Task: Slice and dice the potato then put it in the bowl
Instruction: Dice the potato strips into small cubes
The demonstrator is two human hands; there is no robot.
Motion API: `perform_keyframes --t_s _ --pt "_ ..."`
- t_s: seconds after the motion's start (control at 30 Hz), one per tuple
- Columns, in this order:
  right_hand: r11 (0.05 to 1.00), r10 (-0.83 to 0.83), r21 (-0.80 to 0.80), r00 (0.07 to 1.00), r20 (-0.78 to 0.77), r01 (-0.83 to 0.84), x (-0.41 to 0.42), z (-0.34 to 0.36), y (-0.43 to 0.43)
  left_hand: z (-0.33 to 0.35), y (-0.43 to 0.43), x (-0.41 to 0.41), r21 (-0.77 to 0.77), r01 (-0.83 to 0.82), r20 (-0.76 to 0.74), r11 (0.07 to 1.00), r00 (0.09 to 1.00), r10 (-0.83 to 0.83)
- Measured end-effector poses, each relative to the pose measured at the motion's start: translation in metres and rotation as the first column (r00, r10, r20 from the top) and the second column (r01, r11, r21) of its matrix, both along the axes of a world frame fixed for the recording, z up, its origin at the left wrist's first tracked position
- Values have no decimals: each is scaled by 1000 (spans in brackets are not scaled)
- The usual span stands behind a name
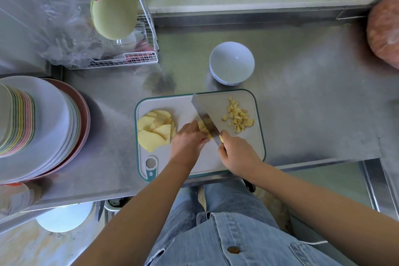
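Steel counter (302, 103) runs wide and bare to the right of the board (179, 106), up to a round orange bundle (384, 32) at the far right corner. On the left the room is tighter. A tall stack of plates (43, 127) stands near the board's left edge, and a wire rack (133, 58) sits behind it against the wall. The board's near edge lies at the counter's front lip, with its handle end at the near left. The white bowl (218, 65) stands upright just beyond the board's far edge, near its right half.

The potato is all on the board, in three lots. Pale yellow slices (154, 129), flat and overlapping, lie in a heap on the left. Small dice (238, 117) lie in a loose pile at the far right. Between them a short stack of strips (203, 128) lies under the blade.

The left hand (186, 142) has its fingers curled down onto the strips and holds them in place, fingertips just beside the blade. The right hand (238, 154) is wrapped round the handle of the knife (204, 114). The broad blade slants from the board's far edge down to the strips, its edge set into them.
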State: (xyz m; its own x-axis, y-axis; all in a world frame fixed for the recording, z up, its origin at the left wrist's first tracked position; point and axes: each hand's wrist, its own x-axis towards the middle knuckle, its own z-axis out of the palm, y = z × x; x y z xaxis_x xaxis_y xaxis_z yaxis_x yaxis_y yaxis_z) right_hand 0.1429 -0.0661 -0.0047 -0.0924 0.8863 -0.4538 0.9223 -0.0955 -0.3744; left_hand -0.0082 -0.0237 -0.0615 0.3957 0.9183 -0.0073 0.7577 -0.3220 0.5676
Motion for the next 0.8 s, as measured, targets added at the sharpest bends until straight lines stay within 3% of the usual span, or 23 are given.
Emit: perform_keyframes --t_s 0.3,0.5,0.8 --pt "998 -54 25 998 20 53 -6 -9 3 2 -1 1 6 12 -29 1000 1000 -12" --pt "989 -117 80 990 -80 123 3 -1 11 9 -6 0 49 12 -14 999 1000 -11" --pt "996 30 91 997 -66 -23 10 8 -7 0 -4 0 19 -27 -11 999 1000 27"
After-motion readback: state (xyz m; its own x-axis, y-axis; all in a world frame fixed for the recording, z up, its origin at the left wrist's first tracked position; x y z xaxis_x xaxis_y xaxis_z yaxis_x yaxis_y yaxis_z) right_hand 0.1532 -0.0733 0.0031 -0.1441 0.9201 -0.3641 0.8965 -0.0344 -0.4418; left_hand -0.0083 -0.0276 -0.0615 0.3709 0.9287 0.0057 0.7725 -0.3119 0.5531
